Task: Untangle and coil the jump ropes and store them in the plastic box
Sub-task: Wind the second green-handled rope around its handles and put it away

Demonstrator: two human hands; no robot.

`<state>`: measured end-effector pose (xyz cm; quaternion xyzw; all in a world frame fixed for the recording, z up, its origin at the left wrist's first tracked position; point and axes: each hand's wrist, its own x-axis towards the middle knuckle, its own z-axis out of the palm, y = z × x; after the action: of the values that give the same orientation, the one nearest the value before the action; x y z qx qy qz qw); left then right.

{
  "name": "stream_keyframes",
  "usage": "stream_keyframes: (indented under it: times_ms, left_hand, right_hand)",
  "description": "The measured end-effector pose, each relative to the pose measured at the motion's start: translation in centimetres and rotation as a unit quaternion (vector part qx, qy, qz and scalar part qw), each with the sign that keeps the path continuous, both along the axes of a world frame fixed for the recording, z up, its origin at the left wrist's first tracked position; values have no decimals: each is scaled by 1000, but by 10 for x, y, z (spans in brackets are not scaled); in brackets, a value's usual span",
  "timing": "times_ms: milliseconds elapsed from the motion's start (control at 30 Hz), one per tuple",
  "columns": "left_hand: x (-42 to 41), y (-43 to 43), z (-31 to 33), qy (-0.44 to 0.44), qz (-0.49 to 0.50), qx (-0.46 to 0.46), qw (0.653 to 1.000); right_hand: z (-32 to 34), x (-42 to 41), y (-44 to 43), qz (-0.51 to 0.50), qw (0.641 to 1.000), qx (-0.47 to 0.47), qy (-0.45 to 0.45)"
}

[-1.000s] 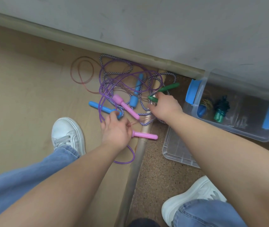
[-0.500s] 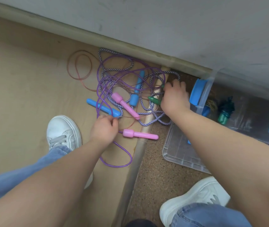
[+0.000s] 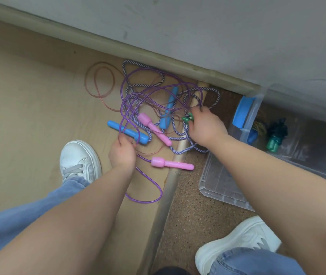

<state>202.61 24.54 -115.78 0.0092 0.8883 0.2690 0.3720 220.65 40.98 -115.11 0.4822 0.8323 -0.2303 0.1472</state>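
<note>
Ropes lie in one tangled heap on the tan floor by the baseboard, just left of the plastic box [image 3: 309, 167]; none of the heap is coiled yet.

Head view:
- Left hand [image 3: 122, 153]: fingers curled, pinching the purple vinyl cord [image 3: 161, 192] beside a blue handle [image 3: 127, 132].
- Right hand [image 3: 205, 128]: fingers curled over a green handle [image 3: 187, 118].

Handling, as judged:
- All items look light.
- The purple cord is smooth, glossy, springy tubing. It is likely to slip through a loose pinch and keep its loops.
- The braided purple-and-white rope [image 3: 179, 151] looks soft, limp and grippy, and is prone to snagging.
- The thin reddish cord [image 3: 100, 63] appears wiry.
- The pink handle [image 3: 172, 164] is hard, smooth, flared plastic. Handles offer the surest hold, so feed them back through crossings rather than hauling mid-cord.

The box is clear and rigid with blue latches, and holds bundled ropes. Its lid [image 3: 223, 187] lies in front of it.
</note>
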Motion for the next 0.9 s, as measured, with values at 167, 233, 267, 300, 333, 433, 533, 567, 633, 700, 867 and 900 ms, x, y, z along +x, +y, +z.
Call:
stream_keyframes:
  times_ms: [167,233,267,300,333,433,533,567,633,700,867,900]
  left_hand:
    - [11,-4,5,9,-174,-11,985]
    - [15,-6,5,34,-209,-1,977]
    - [17,-5,7,47,-209,-4,977]
    - [19,-4,8,53,-200,-15,978]
    - [21,-2,12,51,-184,-30,981]
    - [30,8,32,54,-152,-43,986]
    - [41,16,58,126,-272,39,953]
    - [44,19,68,152,-329,76,929]
    - [53,27,91,200,-436,136,867]
    - [62,37,117,227,-526,152,805]
    - [82,37,176,205,-625,157,737]
    - [84,34,186,193,-624,178,736]
  right_hand:
    - [-2,-6,-2,8,999,11,-52]
    - [4,-11,-2,11,999,9,-48]
    - [9,-12,-2,7,999,6,-41]
    - [16,-13,-2,1,999,2,-34]
    - [24,-12,-2,-4,1000,-5,-26]
    - [52,-8,-7,-6,998,-66,-5]
    - [83,2,-18,33,990,-135,17]
    - [95,6,-22,45,989,-142,19]
    - [123,15,-30,60,989,-134,20]
    - [153,24,-39,68,992,-103,22]
    - [220,55,-56,65,996,-61,7]
    - [234,61,-60,55,997,-56,10]
